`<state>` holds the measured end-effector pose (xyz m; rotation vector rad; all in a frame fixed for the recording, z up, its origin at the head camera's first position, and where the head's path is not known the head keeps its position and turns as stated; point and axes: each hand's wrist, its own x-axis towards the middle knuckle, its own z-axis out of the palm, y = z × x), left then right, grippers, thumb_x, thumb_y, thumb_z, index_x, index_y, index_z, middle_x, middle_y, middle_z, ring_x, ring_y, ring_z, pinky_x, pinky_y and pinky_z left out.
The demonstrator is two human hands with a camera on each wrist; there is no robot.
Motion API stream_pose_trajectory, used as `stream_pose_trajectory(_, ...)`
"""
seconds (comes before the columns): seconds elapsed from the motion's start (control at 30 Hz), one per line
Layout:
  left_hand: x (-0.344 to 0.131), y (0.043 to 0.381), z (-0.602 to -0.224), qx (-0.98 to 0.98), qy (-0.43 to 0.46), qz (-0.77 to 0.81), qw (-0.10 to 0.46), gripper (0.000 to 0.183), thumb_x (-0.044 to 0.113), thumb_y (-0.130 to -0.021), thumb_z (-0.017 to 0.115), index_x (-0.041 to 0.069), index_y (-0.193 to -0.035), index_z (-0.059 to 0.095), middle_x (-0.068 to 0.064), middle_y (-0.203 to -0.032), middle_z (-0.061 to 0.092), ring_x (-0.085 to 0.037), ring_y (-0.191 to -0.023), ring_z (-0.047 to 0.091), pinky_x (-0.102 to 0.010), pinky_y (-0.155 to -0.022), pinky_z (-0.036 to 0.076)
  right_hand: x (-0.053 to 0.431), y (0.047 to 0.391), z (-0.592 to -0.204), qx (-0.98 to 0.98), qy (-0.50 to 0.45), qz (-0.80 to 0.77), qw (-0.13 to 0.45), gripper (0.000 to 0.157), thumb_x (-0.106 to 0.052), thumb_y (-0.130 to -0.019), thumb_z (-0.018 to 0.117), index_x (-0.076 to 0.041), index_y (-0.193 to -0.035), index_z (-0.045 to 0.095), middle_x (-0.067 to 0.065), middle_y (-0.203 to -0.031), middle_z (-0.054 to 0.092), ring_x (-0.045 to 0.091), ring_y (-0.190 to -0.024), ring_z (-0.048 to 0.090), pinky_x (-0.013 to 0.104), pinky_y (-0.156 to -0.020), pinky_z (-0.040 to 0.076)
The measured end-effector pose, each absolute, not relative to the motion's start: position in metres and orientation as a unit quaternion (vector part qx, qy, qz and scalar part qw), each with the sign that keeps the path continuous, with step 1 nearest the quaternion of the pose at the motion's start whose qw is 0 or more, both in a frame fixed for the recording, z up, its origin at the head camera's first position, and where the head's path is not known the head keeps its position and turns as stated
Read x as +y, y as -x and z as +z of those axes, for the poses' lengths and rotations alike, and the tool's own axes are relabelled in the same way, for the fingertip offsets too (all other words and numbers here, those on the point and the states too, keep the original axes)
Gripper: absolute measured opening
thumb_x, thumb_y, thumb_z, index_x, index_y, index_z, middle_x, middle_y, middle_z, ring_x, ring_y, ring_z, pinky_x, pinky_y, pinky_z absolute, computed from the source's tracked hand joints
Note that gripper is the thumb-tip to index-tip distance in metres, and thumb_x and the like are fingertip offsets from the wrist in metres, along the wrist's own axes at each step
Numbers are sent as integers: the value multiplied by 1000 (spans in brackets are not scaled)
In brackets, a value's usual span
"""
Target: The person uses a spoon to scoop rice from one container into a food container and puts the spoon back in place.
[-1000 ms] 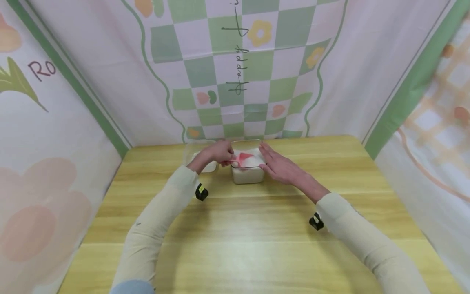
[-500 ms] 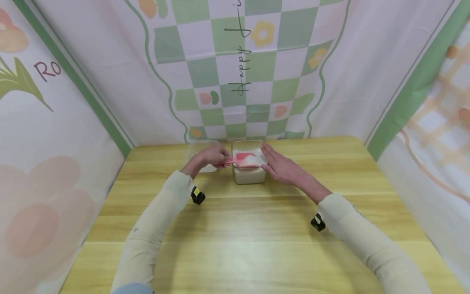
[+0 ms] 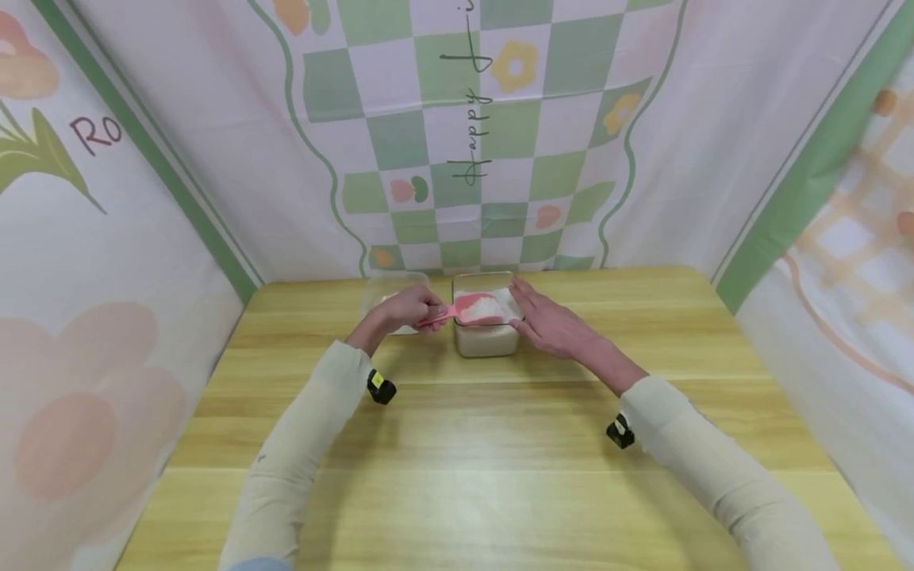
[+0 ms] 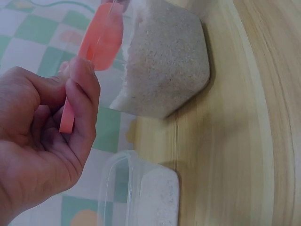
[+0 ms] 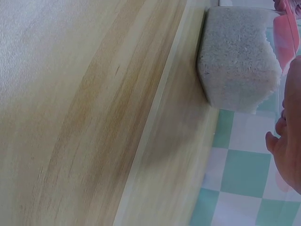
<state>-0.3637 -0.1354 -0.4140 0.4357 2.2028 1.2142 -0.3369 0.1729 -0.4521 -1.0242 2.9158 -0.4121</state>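
My left hand [image 3: 412, 308] grips the handle of a pink scoop [image 3: 464, 304], its fingers curled round it. White rice lies in the scoop's bowl, which is level with the top of a clear square container [image 3: 487, 345]. Rice [image 4: 164, 56] fills much of that container, seen through its wall in the left wrist view. At the container's right side, my right hand [image 3: 551, 323] rests against the rim with its fingers straight. A second clear container [image 4: 136, 188], with a shallower white layer at its bottom, stands to the left, partly hidden behind my left hand in the head view.
Both containers stand near the back edge of the wooden table [image 3: 457, 460]. Close behind hangs a green and white checked cloth [image 3: 457, 159]. Patterned cloths also hang at the left and right sides.
The scoop has come up out of the rice and levelled, now carrying rice in its bowl. My left hand has shifted slightly left; the right hand stays at the rim.
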Motion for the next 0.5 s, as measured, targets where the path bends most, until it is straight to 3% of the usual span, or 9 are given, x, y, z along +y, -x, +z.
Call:
stream_pose_trajectory(0.23, -140, 360, -410, 815, -170, 475, 284, 31, 8, -105, 45, -3, -86, 66, -4, -72, 62, -16, -64, 60, -25, -61, 52, 173, 338, -452, 936, 332, -117, 8, 69, -40, -108, 33, 4, -157, 13, 19, -167, 6, 35, -154, 14, 50, -123, 23)
stream_pose_trajectory(0.5, -150, 357, -409, 796, -173, 509, 279, 29, 6, -105, 43, -4, -86, 63, -9, -74, 62, -17, -63, 60, -26, -61, 53, 174, 339, -452, 935, 334, -121, 9, 68, -41, -108, 33, 3, -157, 13, 19, -167, 7, 35, -154, 13, 50, -123, 24)
